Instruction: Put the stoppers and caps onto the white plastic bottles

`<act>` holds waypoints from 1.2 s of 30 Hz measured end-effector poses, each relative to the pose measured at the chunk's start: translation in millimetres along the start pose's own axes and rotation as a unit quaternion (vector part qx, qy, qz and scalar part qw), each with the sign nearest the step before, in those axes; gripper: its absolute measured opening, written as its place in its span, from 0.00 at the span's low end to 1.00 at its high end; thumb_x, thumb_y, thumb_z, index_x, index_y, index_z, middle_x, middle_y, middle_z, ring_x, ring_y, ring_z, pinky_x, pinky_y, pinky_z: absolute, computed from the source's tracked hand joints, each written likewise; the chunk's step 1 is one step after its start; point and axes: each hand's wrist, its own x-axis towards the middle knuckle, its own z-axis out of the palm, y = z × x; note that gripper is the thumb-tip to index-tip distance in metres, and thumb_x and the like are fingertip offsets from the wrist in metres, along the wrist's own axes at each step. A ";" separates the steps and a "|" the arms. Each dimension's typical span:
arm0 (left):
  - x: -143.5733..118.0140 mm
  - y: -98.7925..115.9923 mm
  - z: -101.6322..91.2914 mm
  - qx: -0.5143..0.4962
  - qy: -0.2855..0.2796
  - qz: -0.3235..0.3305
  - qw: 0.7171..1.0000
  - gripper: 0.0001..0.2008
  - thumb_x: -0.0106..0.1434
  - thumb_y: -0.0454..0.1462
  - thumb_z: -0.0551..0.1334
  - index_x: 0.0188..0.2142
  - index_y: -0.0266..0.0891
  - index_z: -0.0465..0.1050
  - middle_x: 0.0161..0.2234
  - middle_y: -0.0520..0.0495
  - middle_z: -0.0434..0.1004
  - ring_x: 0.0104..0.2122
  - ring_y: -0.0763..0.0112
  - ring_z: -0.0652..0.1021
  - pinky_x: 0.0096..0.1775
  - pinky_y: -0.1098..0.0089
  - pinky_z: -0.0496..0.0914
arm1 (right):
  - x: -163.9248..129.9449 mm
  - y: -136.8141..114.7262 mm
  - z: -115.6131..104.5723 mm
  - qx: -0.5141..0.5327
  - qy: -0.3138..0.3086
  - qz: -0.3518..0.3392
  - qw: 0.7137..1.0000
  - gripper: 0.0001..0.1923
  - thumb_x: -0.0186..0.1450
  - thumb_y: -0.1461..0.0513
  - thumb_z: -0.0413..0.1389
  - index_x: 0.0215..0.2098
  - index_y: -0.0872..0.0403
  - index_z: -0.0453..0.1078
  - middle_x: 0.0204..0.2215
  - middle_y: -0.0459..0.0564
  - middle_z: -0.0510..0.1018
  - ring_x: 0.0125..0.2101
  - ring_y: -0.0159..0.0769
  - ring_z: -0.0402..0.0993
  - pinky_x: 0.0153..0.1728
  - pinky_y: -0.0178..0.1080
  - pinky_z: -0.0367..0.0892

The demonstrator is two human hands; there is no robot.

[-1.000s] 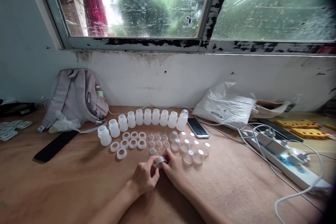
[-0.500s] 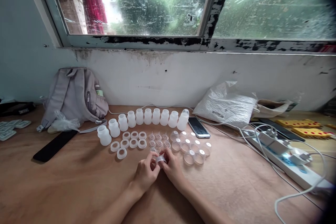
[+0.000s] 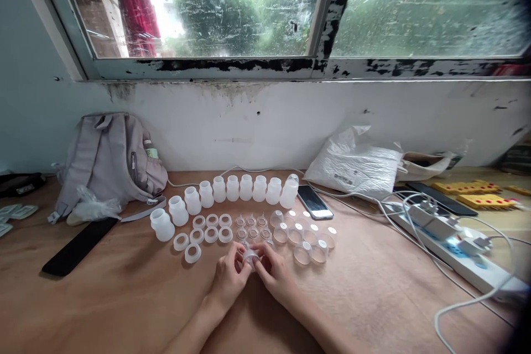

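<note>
Between the fingertips of my left hand (image 3: 230, 275) and my right hand (image 3: 274, 270) is a translucent plastic collar ring (image 3: 250, 254), held just above the table. Both hands are closed on it from opposite sides. A clear part seems to sit in its top, partly hidden by the fingers. Just beyond are clear silicone nipples (image 3: 251, 221) in rows. To their left lie frosted collar rings (image 3: 193, 253), and to their right clear dome caps (image 3: 302, 253). Behind them, frosted small bottles (image 3: 233, 188) stand upright in a curve; the rightmost bottle (image 3: 289, 192) has a clear cap on.
A smartphone (image 3: 315, 202) lies right of the bottles, before a silver plastic bag (image 3: 352, 161). A power strip (image 3: 456, 254) with chargers and loose cables takes up the right side. At left are a grey backpack (image 3: 110, 160) and a black flat strip (image 3: 78, 247).
The collar ring has tilted slightly in my fingers, and my right fingers have spread further along its side. The whole view has shifted a little.
</note>
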 end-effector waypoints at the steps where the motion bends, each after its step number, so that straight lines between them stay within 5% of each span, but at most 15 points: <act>1: -2.2 1.9 0.8 -0.003 -0.007 0.002 1.000 0.04 0.55 0.36 0.54 0.32 0.42 0.61 0.20 0.55 0.68 0.19 0.75 0.70 0.24 0.76 0.62 | -0.4 0.9 -1.7 0.006 0.000 0.003 1.000 0.08 0.61 0.61 0.47 0.38 0.53 0.63 0.24 0.44 0.69 0.20 0.28 0.62 0.22 0.31 0.59; 8: -14.8 17.2 3.2 -0.178 -0.072 -0.056 0.980 0.14 0.60 0.43 0.53 0.42 0.40 0.62 0.26 0.50 0.73 0.20 0.75 0.72 0.23 0.75 0.65 | -2.6 0.8 -11.9 0.101 -0.002 0.058 0.993 0.08 0.61 0.57 0.48 0.35 0.53 0.62 0.21 0.42 0.65 0.19 0.28 0.60 0.19 0.30 0.59; 12: -10.1 10.7 7.4 -0.281 -0.027 -0.156 0.947 0.16 0.59 0.45 0.54 0.43 0.39 0.60 0.24 0.51 0.72 0.18 0.76 0.71 0.21 0.76 0.64 | -0.5 4.5 -8.1 0.169 -0.010 0.086 0.982 0.09 0.61 0.55 0.49 0.33 0.53 0.60 0.22 0.42 0.65 0.18 0.26 0.60 0.17 0.30 0.59; 16: -3.2 2.8 8.9 -0.321 -0.014 -0.189 0.928 0.18 0.54 0.46 0.58 0.40 0.38 0.60 0.22 0.53 0.70 0.16 0.78 0.69 0.19 0.77 0.62 | -0.1 8.5 -4.3 0.195 -0.009 0.100 0.976 0.08 0.60 0.56 0.50 0.31 0.52 0.58 0.23 0.41 0.65 0.18 0.25 0.61 0.17 0.29 0.60; 26: -1.2 8.7 4.2 -0.306 -0.057 -0.176 0.934 0.20 0.53 0.48 0.59 0.36 0.33 0.68 0.20 0.52 0.67 0.18 0.77 0.67 0.18 0.77 0.61 | -3.5 13.1 -3.2 0.198 -0.037 0.070 0.977 0.04 0.59 0.62 0.49 0.29 0.52 0.56 0.19 0.39 0.65 0.18 0.27 0.63 0.19 0.30 0.62; 36: -1.0 10.6 0.6 -0.307 -0.074 -0.107 0.943 0.16 0.53 0.47 0.60 0.31 0.36 0.65 0.25 0.52 0.67 0.19 0.79 0.66 0.19 0.77 0.61 | -7.4 4.5 -7.6 0.033 -0.012 -0.018 0.999 0.07 0.58 0.63 0.50 0.35 0.53 0.61 0.26 0.44 0.68 0.22 0.28 0.64 0.22 0.31 0.62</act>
